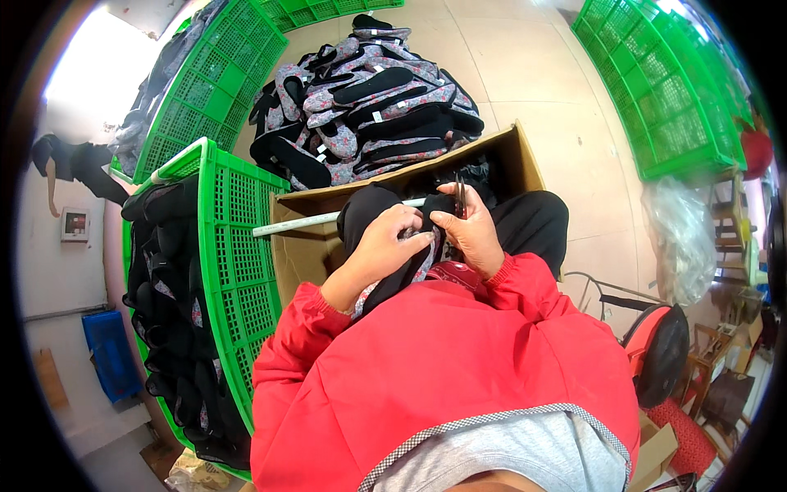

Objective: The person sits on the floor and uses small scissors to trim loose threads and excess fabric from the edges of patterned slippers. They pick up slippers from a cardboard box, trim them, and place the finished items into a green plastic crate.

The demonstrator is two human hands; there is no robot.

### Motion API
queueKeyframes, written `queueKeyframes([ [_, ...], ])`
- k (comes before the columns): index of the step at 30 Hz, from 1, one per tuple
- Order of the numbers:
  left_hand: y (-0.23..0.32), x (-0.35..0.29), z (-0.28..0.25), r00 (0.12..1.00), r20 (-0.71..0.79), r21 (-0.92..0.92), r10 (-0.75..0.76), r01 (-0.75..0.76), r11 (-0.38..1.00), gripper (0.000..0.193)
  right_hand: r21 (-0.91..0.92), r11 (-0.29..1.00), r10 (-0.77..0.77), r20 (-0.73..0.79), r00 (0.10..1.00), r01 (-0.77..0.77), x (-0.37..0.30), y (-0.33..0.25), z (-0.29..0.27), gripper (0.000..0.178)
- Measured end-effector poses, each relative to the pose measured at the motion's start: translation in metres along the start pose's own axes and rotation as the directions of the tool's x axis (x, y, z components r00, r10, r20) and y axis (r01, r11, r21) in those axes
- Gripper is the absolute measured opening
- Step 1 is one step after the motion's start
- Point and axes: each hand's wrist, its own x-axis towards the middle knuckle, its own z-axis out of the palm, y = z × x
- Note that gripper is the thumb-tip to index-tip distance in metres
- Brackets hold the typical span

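Observation:
Over my lap, my left hand (387, 246) is closed on a slipper (429, 256) with black and grey floral fabric, most of it hidden by my fingers. My right hand (475, 234) grips small dark thread snips (461, 198), their tips pointing away from me. Its thumb and fingers are close beside the black part of the slipper. Whether the blades touch any thread is too small to tell. Just beyond both hands is an open cardboard box (525, 156), with a pale rod (297, 224) lying across it and dark material inside.
A large heap of floral and black slippers (373, 78) lies on the floor beyond the box. At my left, a green crate (238, 271) holds more dark slippers. Other green crates stand far left and at the far right (648, 90). A red and black chair (656, 348) is at right.

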Motion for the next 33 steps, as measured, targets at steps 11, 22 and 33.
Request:
queueKeyframes([
  [11,-0.021,0.043,-0.022,0.902,0.431,-0.352,0.015,0.153,0.924,0.023,-0.116,0.993,-0.001,-0.007,1.0,0.001,-0.002,-0.019,-0.009,0.04],
  [22,-0.032,0.044,-0.013,0.837,0.481,-0.462,-0.262,0.495,0.736,0.017,-0.121,0.985,0.128,0.026,0.991,-0.124,-0.009,-0.038,-0.05,0.025],
  [33,-0.017,0.051,-0.01,0.785,0.51,-0.553,-0.352,0.613,0.565,0.014,-0.38,0.885,0.421,0.404,0.812,-0.269,-0.024,-0.033,-0.051,0.027],
])
